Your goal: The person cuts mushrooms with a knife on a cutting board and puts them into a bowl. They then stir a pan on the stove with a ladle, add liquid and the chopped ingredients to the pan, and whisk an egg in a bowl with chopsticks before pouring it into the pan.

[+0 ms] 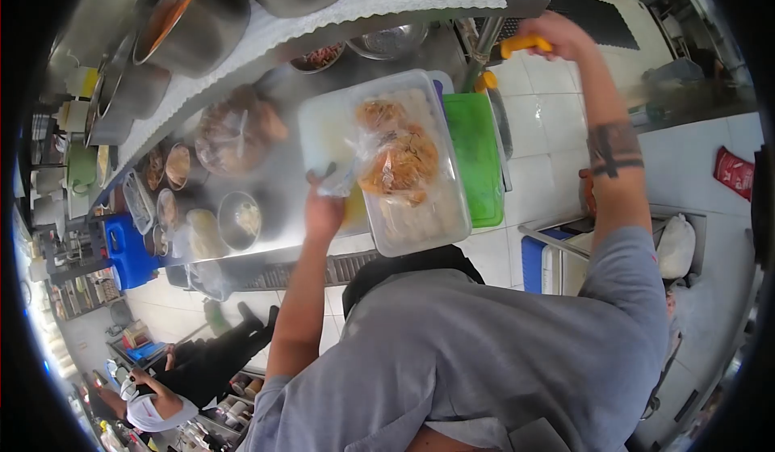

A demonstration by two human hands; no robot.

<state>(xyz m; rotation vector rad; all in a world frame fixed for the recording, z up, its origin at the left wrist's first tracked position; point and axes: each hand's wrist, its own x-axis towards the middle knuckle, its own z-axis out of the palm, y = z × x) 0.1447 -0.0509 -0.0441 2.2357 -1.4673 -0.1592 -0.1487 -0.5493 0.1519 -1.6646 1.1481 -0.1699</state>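
My right hand [557,36] is closed round the yellow handle [523,44] of a tool by the metal post at the counter's right end; its working end is hard to make out. My left hand [325,211] is closed at the edge of clear plastic [336,183], beside the tub. Clear bags of orange-brown food [401,161] lie on a translucent plastic tub [420,238] holding pale pieces. Under its left side shows a white cutting board [319,129]. Green cutting boards [476,161] are to the right of the tub.
A large bag of brownish food [234,133] and a metal bowl [240,220] sit on the steel counter. Steel pots [198,28] line the shelf above. A blue jug [129,250] is at the far left. Another person [161,408] is at lower left.
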